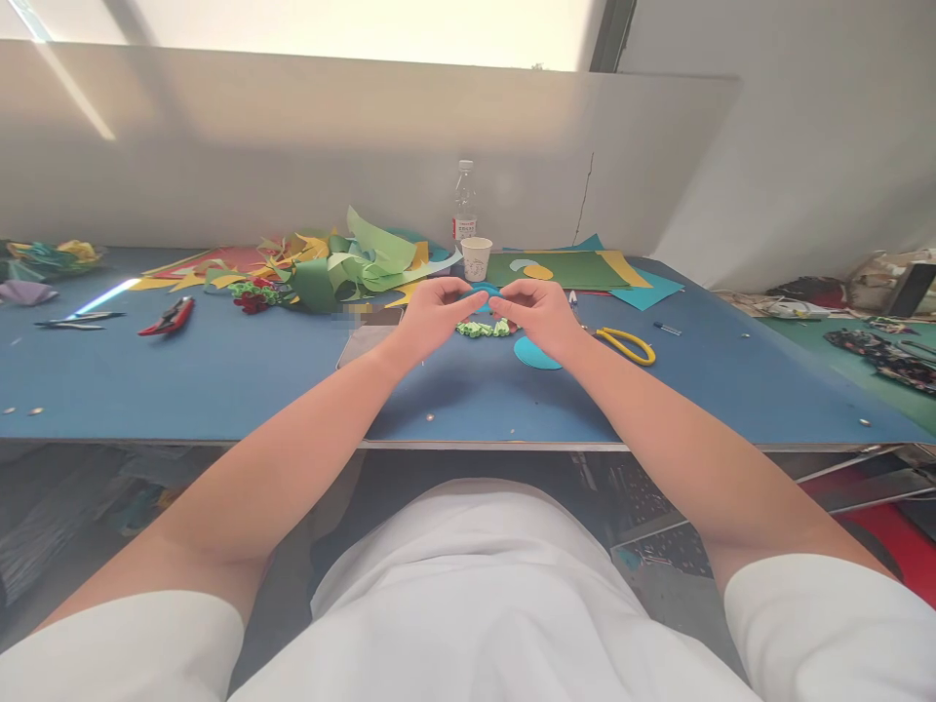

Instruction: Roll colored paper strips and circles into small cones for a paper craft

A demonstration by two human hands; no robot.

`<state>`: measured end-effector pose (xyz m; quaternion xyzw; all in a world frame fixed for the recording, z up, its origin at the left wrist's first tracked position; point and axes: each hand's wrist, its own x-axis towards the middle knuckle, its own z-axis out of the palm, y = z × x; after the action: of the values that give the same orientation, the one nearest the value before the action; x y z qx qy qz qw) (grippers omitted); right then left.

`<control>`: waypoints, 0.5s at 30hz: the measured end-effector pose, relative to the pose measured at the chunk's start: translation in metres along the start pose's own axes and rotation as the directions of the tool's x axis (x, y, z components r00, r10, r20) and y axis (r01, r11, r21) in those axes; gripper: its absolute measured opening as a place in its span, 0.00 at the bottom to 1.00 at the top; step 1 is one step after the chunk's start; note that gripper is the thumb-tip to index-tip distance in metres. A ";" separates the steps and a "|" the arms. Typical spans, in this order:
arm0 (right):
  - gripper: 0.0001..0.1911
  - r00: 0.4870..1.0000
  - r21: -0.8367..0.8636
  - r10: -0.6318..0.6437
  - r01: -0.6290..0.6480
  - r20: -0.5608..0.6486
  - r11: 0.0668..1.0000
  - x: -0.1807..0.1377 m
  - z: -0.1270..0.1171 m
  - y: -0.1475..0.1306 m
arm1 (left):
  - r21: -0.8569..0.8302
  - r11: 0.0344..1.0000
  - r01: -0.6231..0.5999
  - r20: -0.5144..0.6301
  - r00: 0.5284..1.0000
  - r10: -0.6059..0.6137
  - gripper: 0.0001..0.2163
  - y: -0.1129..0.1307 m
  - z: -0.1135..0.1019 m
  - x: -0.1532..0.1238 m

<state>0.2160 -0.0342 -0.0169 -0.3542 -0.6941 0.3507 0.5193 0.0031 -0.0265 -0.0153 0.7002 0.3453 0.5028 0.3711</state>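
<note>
Between my left hand [440,314] and my right hand [537,310], a small piece of blue paper [483,291] is pinched by the fingertips of both, above the table. Part of the paper is hidden behind my fingers. Just below it on the table lie small curled light-green paper pieces [484,330]. A flat blue paper circle [537,354] rests partly under my right wrist. Right of that wrist are scissors with yellow handles [629,345], their blades mostly hidden by my arm.
A paper cup [477,259] and a plastic bottle [465,203] stand behind my hands. Green and yellow paper scraps [366,258] pile at the back left. Red-handled pliers [168,318] and tweezers [82,320] lie left on the blue table [219,390]. Coloured sheets [577,269] lie back right.
</note>
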 end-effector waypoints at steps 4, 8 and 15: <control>0.26 0.999 0.030 0.007 -0.006 -0.032 1.000 0.001 0.001 0.002 | -0.012 1.000 0.014 -0.017 1.000 -0.014 0.15 0.000 0.001 0.000; 0.27 0.999 0.044 0.000 0.002 -0.042 0.999 0.002 0.001 0.006 | -0.076 0.997 0.014 -0.024 1.000 -0.016 0.14 -0.002 0.002 0.001; 0.29 0.999 0.027 -0.010 0.011 -0.040 1.000 0.004 0.000 0.007 | -0.108 0.994 -0.015 -0.089 0.996 0.005 0.15 -0.003 0.001 0.002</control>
<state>0.2164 -0.0276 -0.0206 -0.3504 -0.6806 0.3502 0.5398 0.0043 -0.0231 -0.0172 0.6575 0.3301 0.5533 0.3905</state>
